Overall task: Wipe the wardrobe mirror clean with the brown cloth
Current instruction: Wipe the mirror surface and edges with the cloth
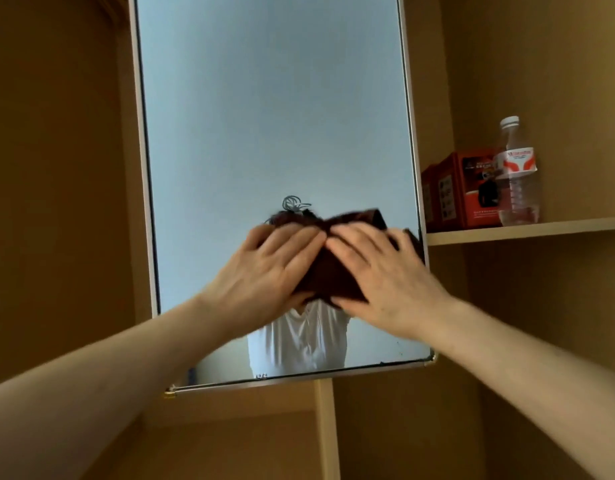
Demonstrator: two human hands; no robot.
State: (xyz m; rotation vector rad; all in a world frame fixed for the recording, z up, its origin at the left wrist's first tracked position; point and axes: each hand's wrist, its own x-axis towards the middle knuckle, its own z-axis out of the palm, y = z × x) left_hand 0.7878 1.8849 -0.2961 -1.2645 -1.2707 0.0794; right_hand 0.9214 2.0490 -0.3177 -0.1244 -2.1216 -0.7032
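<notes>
The tall wardrobe mirror (264,116) in a pale frame fills the middle of the view and tilts away at the top. A dark brown cloth (337,271) is pressed flat against its lower part. My left hand (264,271) lies on the cloth's left side with fingers spread. On the cloth's right side rests my right hand (385,282), fingers spread too. Both hands hold the cloth against the glass. Much of the cloth is hidden under my hands. The glass below the cloth reflects a white shirt.
To the right, a wooden shelf (528,230) carries a red box (462,188) and a clear water bottle (517,174), close to the mirror's right edge. Brown wardrobe panels (53,168) surround the mirror, with a vertical divider (327,431) below.
</notes>
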